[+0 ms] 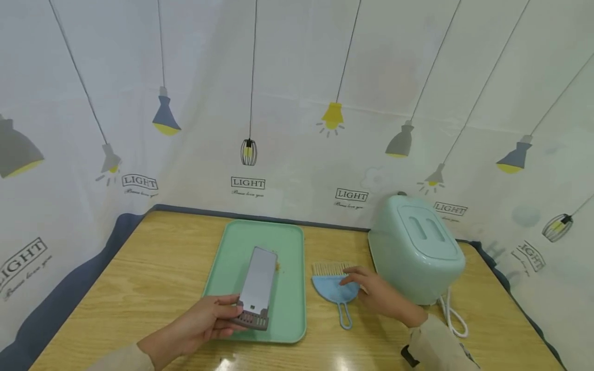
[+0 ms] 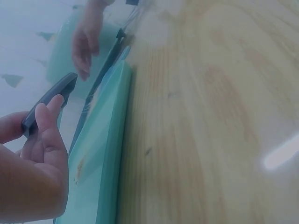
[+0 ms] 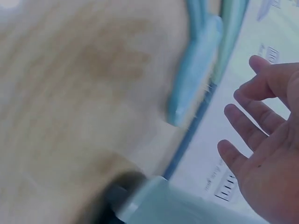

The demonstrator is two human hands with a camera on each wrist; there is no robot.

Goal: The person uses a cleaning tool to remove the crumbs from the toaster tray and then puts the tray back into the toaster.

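Note:
My left hand (image 1: 204,323) pinches the slotted dark end of a toaster crumb tray (image 1: 258,281), thumb on top and fingers beneath. Its flat silvery plate slants away from me over a mint-green serving tray (image 1: 290,314). Brown crumbs (image 2: 80,169) lie on the serving tray in the left wrist view. On the right, my right hand (image 1: 378,294) hovers over a small blue brush (image 1: 331,288) with cream bristles and a looped handle. In the right wrist view its fingers are spread and loosely bent, with nothing between them.
A mint-green toaster (image 1: 413,252) stands at the back right, its white cord (image 1: 452,314) looped on the wooden table (image 1: 158,257). Behind the table hangs a white cloth (image 1: 297,77) printed with lamps.

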